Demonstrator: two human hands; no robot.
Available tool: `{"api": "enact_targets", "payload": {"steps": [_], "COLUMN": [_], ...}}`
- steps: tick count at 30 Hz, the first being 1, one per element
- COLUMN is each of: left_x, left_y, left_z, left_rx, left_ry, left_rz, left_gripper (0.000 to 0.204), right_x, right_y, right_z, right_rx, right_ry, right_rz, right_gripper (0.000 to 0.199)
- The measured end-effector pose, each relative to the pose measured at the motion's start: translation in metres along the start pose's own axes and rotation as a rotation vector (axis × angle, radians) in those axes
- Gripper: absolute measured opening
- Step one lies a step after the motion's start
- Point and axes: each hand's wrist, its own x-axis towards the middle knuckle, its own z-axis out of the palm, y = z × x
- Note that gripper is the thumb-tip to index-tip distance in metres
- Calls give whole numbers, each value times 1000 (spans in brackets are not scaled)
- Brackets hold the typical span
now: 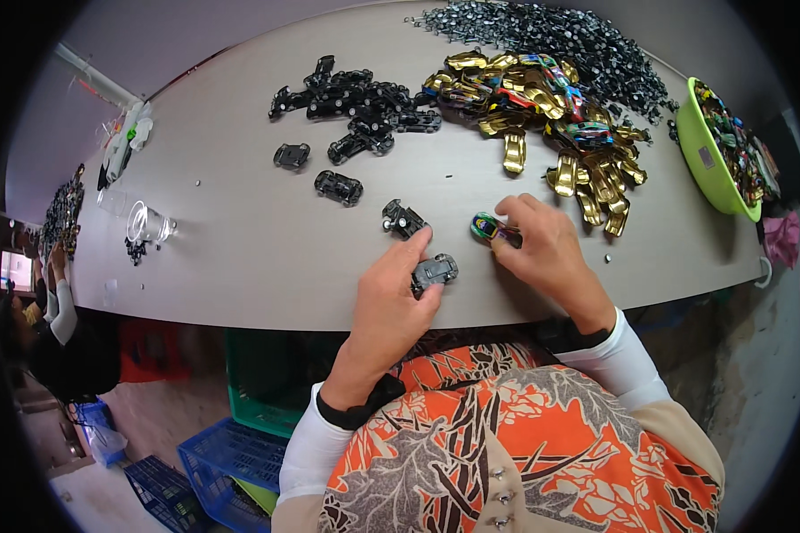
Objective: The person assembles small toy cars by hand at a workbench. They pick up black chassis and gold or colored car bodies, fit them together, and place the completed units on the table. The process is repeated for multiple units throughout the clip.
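Between the thumb and fingers of my left hand (389,300) is a dark grey toy car chassis (435,272), held just over the table. Beyond its fingertips lies a black chassis with wheels (403,218). My right hand (547,253) pinches a small toy car body (486,226) with a green, blue and yellow top; its fingers cover the rear part. Two more black chassis, one here (339,187), rest farther left, before a heap of black chassis (356,102). Gold and coloured car bodies (516,98) are piled beyond my right hand.
A large heap of small dark parts (560,40) covers the far right. At the right edge leans a lime-green basin (708,155) full of coloured car bodies. A clear plastic cup (156,224) stands left. Crates (227,471) sit below; another person (58,329) works at far left.
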Motion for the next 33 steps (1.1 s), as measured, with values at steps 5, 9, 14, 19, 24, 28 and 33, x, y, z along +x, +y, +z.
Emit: {"api": "enact_targets", "payload": {"steps": [5, 9, 14, 19, 24, 28, 33], "left_x": [-1, -5, -4, -3, -10, -13, -11], "left_y": [0, -8, 1, 1, 3, 6, 5], "left_z": [3, 5, -3, 1, 9, 17, 15], "left_rx": [35, -154, -599, -926, -1238, -1134, -788], "left_ry": [-24, 23, -107, -190, -201, -146, -84], "left_rz": [42, -21, -521, -573, -548, -375, -215], "left_gripper": [41, 30, 18, 22, 31, 41, 38], "right_x": [-1, 2, -5, -15, -21, -21, -27], "right_y": [-8, -4, -7, -24, -25, -30, -26], "right_z": [-4, -1, -20, -6, -1, -2, 4], "right_rx": [-102, -48, 764, 869, 834, 805, 1071], "right_ry": [-18, -53, -211, -187, -76, 42, -60], "right_rz": [-68, -80, 105, -44, -1, 19, 168], "right_gripper": [16, 16, 22, 24, 21, 21, 24]}}
